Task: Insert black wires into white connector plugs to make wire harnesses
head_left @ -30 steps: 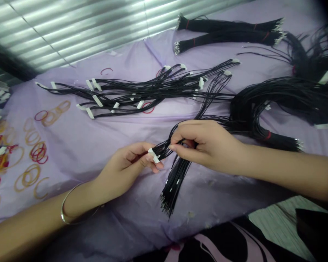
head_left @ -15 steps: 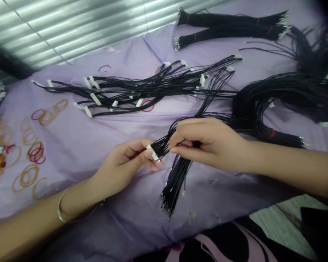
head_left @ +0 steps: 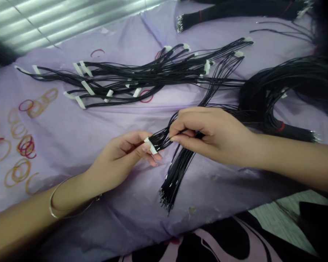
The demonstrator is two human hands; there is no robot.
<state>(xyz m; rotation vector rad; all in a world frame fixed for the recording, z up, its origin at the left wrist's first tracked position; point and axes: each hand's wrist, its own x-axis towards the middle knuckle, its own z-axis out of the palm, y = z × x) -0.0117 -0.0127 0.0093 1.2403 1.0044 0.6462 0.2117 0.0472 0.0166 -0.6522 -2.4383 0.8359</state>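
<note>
Left hand (head_left: 118, 153) pinching white connector (head_left: 151, 146) at frame centre; right hand (head_left: 210, 134) clenched on black wire bundle (head_left: 177, 171), crimped ends (head_left: 165, 202) lying below grip.

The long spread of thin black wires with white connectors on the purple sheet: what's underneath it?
Under the thin black wires, a pale purple cloth sheet shows, with a red rubber band peeking through near the middle. Anything beneath the densest strands is hidden.
</note>
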